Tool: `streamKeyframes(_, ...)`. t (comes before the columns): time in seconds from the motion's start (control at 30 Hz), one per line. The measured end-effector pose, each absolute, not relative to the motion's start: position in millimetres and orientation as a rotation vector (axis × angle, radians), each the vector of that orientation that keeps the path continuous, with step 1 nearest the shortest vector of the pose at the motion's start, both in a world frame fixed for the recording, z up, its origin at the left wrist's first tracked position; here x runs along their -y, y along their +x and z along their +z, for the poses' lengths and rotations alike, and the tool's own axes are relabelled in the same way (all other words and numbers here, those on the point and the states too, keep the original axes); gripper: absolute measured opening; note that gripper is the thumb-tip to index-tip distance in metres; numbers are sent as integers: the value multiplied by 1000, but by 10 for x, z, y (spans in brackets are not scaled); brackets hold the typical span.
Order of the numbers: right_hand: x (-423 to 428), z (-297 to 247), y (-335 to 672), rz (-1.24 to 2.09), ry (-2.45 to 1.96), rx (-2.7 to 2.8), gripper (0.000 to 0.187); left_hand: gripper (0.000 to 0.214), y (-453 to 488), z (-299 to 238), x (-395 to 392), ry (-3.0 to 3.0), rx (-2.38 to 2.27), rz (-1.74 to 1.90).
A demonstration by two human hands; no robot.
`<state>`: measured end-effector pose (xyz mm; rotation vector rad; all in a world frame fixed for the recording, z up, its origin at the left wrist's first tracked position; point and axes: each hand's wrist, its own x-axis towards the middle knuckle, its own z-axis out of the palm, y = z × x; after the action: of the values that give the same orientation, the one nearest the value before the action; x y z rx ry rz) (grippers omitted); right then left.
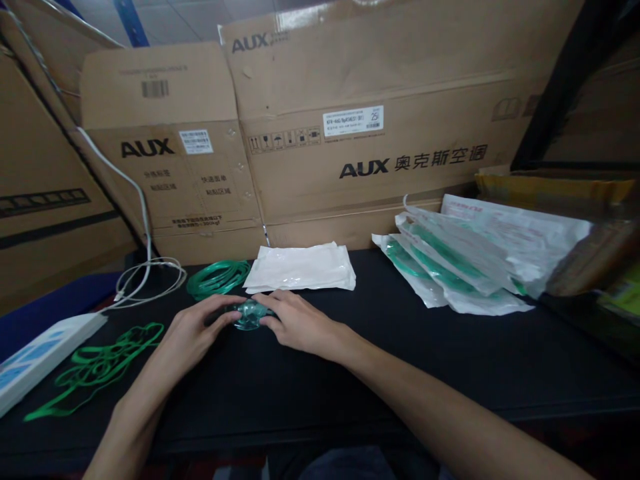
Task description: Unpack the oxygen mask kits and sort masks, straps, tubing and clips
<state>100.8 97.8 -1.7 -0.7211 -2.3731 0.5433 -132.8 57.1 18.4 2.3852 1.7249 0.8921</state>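
Observation:
My left hand (195,328) and my right hand (300,327) meet over the black table, left of the view's middle. Between their fingertips is a small, clear green plastic piece (249,315); fingers cover its sides, so its full shape is hidden. Left thumb and fingers pinch one side of it, and the right thumb and fingers grip the other. Just behind the left hand lies a coil of green tubing (217,279). White flat packets (301,267) rest behind the right hand.
Tangled green straps (103,367) lie at left, beside a white power strip (50,353) and its looped cable (145,200). Clear-and-white pouches with green contents (450,260) are piled at right. Cardboard boxes (400,87) wall off the back of the black table (320,400).

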Motion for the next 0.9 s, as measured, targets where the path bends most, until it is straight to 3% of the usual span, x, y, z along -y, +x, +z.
streamKeyframes(0.47,-969,-49,947,525,-757,2373,47,60,-1348,183,-586,2365,-1700,907)
streamKeyframes(0.73,-978,-80,1019,626,-727,2368,71,66,-1323,235,-547,2403,-1816,955)
streamKeyframes(0.9,-881,71,1051,435,-749,2302,55,63,-1285,246,-523,2413,-1801,1073)
